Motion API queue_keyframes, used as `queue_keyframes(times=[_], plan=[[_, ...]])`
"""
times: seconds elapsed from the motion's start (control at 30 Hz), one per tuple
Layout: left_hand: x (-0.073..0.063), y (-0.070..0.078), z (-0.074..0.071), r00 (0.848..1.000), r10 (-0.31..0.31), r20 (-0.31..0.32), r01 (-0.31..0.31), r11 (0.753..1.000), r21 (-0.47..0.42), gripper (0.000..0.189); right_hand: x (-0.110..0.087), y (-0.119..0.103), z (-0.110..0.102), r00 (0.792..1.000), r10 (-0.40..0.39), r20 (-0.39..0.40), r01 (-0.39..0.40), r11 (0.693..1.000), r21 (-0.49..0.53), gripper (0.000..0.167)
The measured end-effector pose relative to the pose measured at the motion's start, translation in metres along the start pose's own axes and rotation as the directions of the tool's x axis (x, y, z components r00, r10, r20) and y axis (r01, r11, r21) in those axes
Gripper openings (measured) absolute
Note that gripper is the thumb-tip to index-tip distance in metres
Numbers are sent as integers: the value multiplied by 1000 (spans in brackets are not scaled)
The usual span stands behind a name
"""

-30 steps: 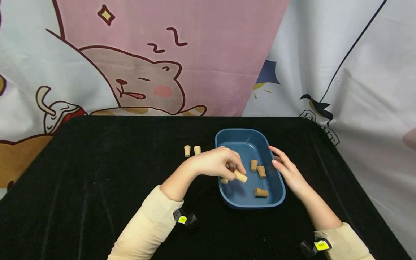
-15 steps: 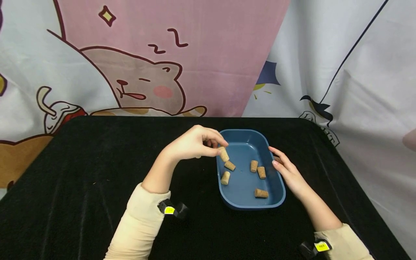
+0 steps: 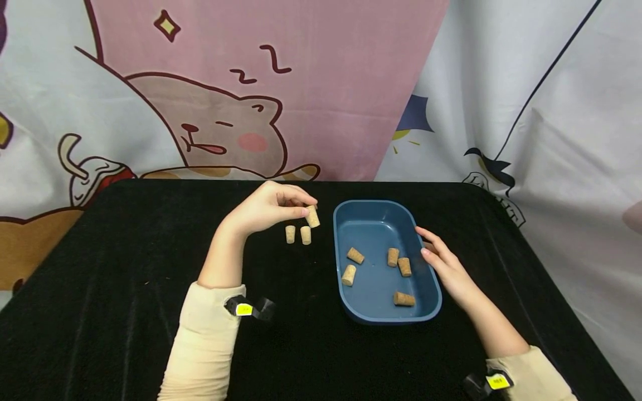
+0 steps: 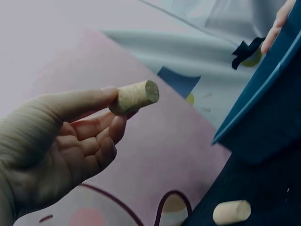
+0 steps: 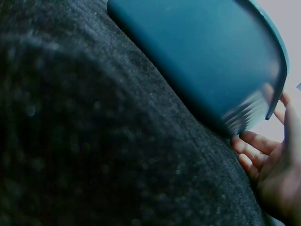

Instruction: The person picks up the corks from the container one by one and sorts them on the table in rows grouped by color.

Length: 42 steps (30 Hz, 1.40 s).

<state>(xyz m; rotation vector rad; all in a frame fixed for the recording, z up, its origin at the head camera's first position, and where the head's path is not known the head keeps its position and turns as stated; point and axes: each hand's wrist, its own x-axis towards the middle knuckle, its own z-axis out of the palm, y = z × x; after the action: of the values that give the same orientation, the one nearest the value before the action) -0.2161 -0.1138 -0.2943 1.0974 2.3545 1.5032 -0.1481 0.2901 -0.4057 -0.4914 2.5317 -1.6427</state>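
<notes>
My left hand (image 3: 266, 209) pinches a pale tapered cork (image 3: 312, 216) between thumb and fingertips. The left wrist view shows this cork (image 4: 135, 97) lying across the fingertips, its end face outward. Just below the hand, two pale corks (image 3: 290, 234) stand side by side on the black cloth, apart from the held one. To their right is a blue box (image 3: 388, 318) with several brown and pale corks (image 3: 404, 299) scattered inside. My right hand (image 3: 448, 270) rests against the box's right side, fingers fairly straight. In the right wrist view its fingers (image 5: 249, 150) touch the outer wall low down.
Black cloth (image 3: 150, 334) covers the table. Behind it hangs a printed curtain (image 3: 326, 83) with a sleeping cartoon animal. Wrist cameras (image 3: 251, 308) are strapped over both cream sleeves.
My left hand has lifted the pale cork from over the box and carried it left, to above the two standing corks. My right hand and the box have stayed in place.
</notes>
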Motion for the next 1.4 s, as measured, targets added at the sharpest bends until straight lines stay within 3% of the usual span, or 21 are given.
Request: queue_keyframes(times=[0.17, 0.4, 0.63, 1.17, 1.4], plan=[[-5, -14, -9, 993, -117, -13, 118, 993, 16, 21, -1, 0, 0, 1000, 6, -3, -6, 1000, -3, 51], [-10, -35, -15, 980, -197, -38, 199, 978, 61, 21, -1, -1, 0, 1000, 9, -2, -9, 1000, -4, 51], [-14, -57, -18, 959, -278, -47, 279, 960, 35, 24, -2, 0, 0, 1000, 10, -5, -10, 1000, -2, 51], [-27, -89, -23, 930, -366, -13, 367, 930, 19, 22, 0, -1, -1, 1000, 19, 4, -19, 1000, 10, 51], [-30, -98, -21, 934, -358, 19, 357, 933, 29, 23, 0, -1, -1, 1000, 14, 4, -14, 1000, 14, 51]])
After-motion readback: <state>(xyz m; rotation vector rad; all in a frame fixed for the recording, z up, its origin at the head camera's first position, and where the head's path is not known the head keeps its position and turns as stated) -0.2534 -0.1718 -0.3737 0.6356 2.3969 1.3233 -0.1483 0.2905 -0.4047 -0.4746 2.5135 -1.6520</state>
